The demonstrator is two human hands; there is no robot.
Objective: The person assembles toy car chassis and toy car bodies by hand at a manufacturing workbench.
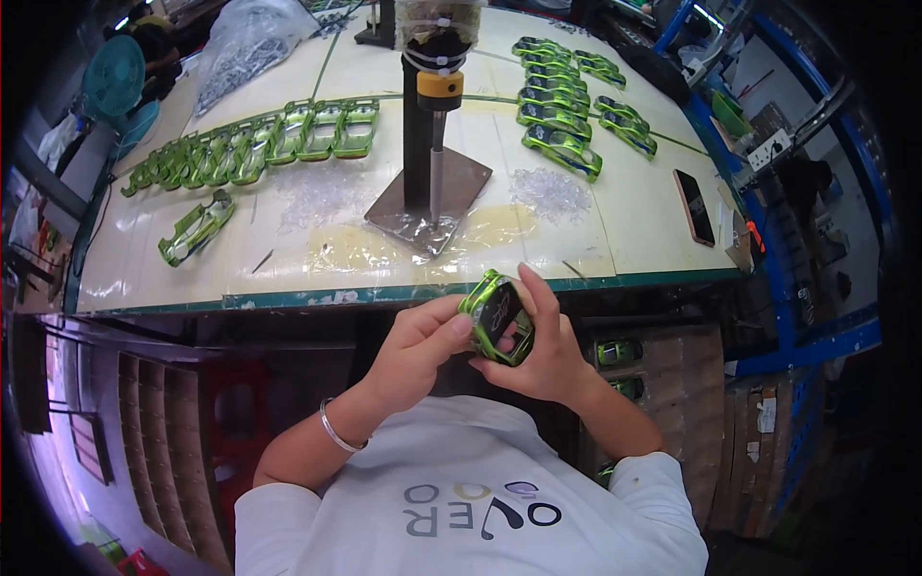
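Underside of green car shell (fingers partly covering) unclear.

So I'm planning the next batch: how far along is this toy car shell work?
Hard to say exactly. Looking done: a row of green car shells set out at the bench's right. In hand: one green shell, held between the left hand and right hand below the small press. Possibly left: the long row of green frames on the left.
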